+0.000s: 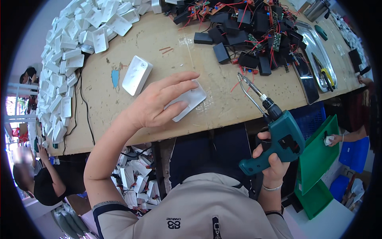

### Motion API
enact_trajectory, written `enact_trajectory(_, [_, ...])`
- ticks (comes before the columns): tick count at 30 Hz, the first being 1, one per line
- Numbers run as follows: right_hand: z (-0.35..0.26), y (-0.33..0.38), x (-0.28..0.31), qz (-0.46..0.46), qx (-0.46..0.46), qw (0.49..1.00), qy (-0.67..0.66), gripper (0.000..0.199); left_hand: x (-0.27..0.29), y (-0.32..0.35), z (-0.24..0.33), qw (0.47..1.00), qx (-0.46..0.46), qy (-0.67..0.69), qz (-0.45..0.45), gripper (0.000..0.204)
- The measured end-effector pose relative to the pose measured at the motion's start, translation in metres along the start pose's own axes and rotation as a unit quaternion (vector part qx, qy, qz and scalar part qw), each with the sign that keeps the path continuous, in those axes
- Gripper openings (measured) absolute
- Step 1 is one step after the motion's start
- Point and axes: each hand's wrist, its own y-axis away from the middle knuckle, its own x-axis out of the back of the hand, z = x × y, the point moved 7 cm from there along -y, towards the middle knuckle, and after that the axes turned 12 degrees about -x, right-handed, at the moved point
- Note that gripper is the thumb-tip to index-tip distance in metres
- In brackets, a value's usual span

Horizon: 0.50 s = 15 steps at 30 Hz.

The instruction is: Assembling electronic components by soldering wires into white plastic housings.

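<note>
Bright, even light falls across the bench (223, 103), casting only soft, short shadows under the hands. A steel tray (318, 51) at the bench's far right edge shows mild glare. Fisheye distortion bends the bench edges, a black vignette rings the frame, and detail softens toward the rim.

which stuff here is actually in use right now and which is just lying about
In use:
- left hand resting on a white plastic cover
- right hand gripping a teal soldering gun

Lying about:
- second white cover
- heap of white covers
- black boxes with red-wired circuit boards
- metal tray with pliers
- green bin
</note>
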Motion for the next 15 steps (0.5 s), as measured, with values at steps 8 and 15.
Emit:
enact_trajectory(8, [-0.007,0.003,0.012,0.02,0.012,1.0,-0.017,0.067,0.023,-0.048,-0.016,0.99,-0.02,-0.135,0.037,0.031])
enact_trajectory(15, [-0.012,0.009,0.035,0.087,0.041,0.995,-0.019,0.068,-0.007,-0.164,-0.03,0.838,-0.32,-0.441,-0.024,0.028])
